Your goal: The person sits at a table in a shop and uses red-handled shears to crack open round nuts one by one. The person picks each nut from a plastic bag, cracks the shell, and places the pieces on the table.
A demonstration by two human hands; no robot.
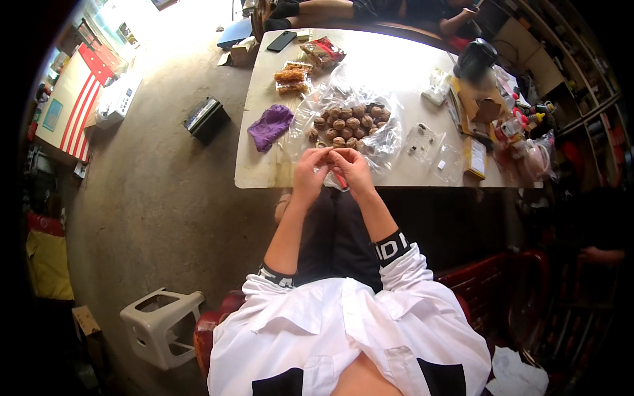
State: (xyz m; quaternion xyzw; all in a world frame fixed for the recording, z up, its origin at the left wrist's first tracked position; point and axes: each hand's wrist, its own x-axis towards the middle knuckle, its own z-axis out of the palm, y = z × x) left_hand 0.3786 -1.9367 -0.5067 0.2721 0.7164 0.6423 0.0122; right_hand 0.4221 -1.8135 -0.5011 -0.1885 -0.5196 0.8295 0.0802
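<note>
My left hand (pixel 312 173) and my right hand (pixel 352 170) meet fingertip to fingertip over the table's near edge. Their fingers are pinched together, and whatever lies between them is too small or hidden to make out. Just beyond them, a heap of brown walnuts (pixel 352 123) rests on a spread clear plastic bag (pixel 389 136). Something red and slim, like a handle (pixel 341 180), shows below the fingers; most of it is covered. A crumpled purple cloth or bag (pixel 271 128) lies left of the walnuts.
Packaged snacks (pixel 292 78), a red packet (pixel 323 51) and a black phone (pixel 282 41) lie at the table's far left. Clear plastic trays (pixel 420 142), a yellow box (pixel 475 158) and bottles crowd the right. A plastic stool (pixel 162 327) and a black battery-like box (pixel 207 119) stand on the floor.
</note>
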